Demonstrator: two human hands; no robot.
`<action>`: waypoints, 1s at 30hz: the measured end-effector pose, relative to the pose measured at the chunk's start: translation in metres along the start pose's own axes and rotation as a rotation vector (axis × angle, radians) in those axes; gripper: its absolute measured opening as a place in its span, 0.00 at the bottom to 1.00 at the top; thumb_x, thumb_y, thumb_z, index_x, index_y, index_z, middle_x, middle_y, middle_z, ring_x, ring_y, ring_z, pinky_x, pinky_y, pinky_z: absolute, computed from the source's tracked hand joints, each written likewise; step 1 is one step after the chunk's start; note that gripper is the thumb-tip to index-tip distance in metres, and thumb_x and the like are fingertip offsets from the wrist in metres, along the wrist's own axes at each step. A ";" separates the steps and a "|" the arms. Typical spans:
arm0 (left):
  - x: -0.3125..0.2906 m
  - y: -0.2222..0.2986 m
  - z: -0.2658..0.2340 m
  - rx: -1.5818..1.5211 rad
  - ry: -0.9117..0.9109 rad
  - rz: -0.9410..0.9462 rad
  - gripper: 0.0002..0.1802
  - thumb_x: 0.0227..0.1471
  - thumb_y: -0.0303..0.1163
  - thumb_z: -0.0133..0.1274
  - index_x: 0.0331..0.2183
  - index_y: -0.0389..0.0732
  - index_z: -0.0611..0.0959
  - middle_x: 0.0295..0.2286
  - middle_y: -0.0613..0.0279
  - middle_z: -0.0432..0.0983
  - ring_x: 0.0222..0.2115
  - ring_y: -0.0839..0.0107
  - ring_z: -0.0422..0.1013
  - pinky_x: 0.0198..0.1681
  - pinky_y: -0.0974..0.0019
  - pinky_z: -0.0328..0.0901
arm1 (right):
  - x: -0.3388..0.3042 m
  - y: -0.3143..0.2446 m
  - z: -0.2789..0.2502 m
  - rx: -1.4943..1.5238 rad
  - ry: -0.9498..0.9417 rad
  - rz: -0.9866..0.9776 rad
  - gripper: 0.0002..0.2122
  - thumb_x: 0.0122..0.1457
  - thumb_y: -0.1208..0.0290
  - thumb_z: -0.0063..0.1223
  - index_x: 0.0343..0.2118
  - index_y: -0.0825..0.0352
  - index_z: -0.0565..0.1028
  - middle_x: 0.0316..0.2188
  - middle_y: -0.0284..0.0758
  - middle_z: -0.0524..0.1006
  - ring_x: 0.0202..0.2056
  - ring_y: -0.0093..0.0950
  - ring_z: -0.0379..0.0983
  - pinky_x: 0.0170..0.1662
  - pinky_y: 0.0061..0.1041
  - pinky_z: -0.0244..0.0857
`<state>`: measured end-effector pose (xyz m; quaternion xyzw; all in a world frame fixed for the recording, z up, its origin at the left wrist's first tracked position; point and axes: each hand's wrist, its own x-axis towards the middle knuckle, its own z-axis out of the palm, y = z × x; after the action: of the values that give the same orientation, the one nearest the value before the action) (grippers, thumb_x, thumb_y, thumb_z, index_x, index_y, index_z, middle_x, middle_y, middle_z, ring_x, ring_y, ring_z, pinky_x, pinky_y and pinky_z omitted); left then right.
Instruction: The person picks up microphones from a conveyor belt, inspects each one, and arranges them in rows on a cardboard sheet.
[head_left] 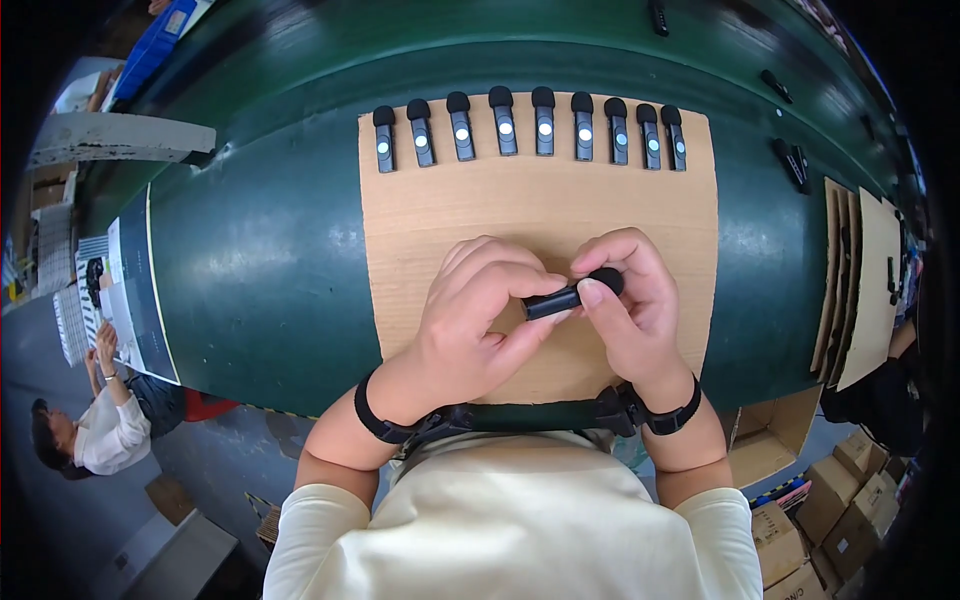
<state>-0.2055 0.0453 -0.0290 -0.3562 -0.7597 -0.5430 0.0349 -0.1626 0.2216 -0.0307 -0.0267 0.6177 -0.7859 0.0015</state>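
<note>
I pinch the black mic [572, 294] in both hands over the near middle of the cardboard [400, 230]; its long axis runs left-right, left hand [478, 318] clamped on the body, right hand [628, 300] on the foam tip.

Head camera looks steeply down, close over the cardboard sheet [540, 200], rim apparently bent.
</note>
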 end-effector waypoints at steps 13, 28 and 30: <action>0.000 0.003 -0.002 -0.039 0.060 -0.095 0.17 0.38 0.19 0.63 0.35 0.39 0.79 0.27 0.62 0.73 0.28 0.67 0.70 0.35 0.66 0.64 | 0.008 0.012 -0.005 -0.151 -0.080 -0.056 0.12 0.61 0.78 0.47 0.47 0.71 0.68 0.42 0.36 0.71 0.42 0.22 0.68 0.44 0.20 0.65; 0.005 -0.015 0.003 0.035 -0.079 -0.269 0.19 0.37 0.25 0.66 0.36 0.40 0.79 0.33 0.59 0.74 0.33 0.61 0.70 0.38 0.62 0.66 | 0.013 -0.020 -0.019 -0.616 0.053 -0.329 0.15 0.50 0.83 0.60 0.43 0.69 0.77 0.35 0.37 0.75 0.35 0.27 0.72 0.39 0.24 0.68; 0.004 -0.018 0.001 0.100 -0.161 -0.289 0.20 0.38 0.27 0.67 0.37 0.40 0.79 0.35 0.58 0.73 0.36 0.59 0.70 0.40 0.61 0.66 | 0.013 -0.029 -0.025 -0.722 0.079 -0.282 0.15 0.50 0.83 0.59 0.43 0.69 0.76 0.33 0.36 0.76 0.33 0.26 0.73 0.39 0.23 0.68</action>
<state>-0.2190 0.0455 -0.0422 -0.2835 -0.8294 -0.4735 -0.0869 -0.1762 0.2523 -0.0078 -0.0798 0.8445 -0.5108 -0.1400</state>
